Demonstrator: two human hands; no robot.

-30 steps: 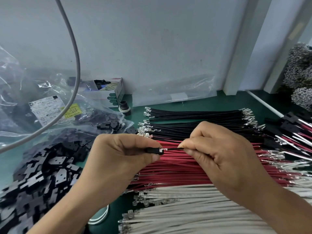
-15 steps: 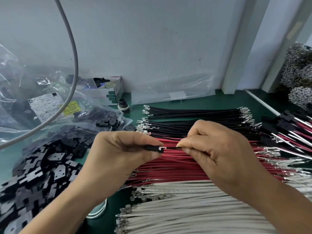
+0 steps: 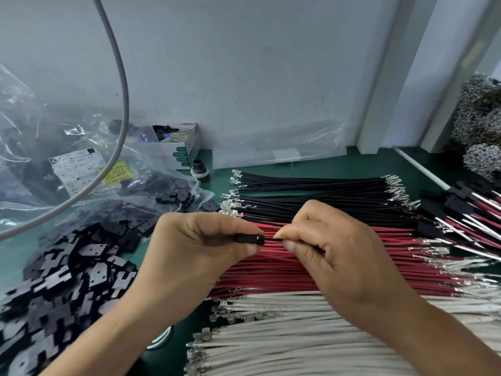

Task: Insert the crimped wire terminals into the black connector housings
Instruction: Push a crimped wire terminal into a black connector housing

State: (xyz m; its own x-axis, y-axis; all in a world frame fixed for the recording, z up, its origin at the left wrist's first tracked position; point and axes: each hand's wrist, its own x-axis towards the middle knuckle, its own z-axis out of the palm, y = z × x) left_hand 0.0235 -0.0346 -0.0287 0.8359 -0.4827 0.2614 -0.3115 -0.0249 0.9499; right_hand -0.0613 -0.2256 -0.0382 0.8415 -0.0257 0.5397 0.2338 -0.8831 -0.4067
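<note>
2 hands [image 3: 195, 256] [image 3: 339, 256], 1 housing [image 3: 249, 238], 1 wire [image 3: 272, 239]

Wire terminal [image 3: 264, 239] hidden inside housing [image 3: 249, 238]; label print [image 3: 81, 172] illegible.

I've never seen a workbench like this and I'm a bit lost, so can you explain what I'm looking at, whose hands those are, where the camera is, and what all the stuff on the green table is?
There is no machine here: a person works with bare hands, filmed by a camera worn on their head, looking forward and down.

The left hand pinches a small black connector housing. The right hand pinches a black wire whose end meets the housing, so it appears to be going in; the metal tip is not visible.

On the green table lie three rows of cut wires with metal terminals: black wires farthest, red wires in the middle, white wires nearest. At the left is a pile of loose black housings, with more in a clear plastic bag behind. At the far right lie finished assemblies.
</note>
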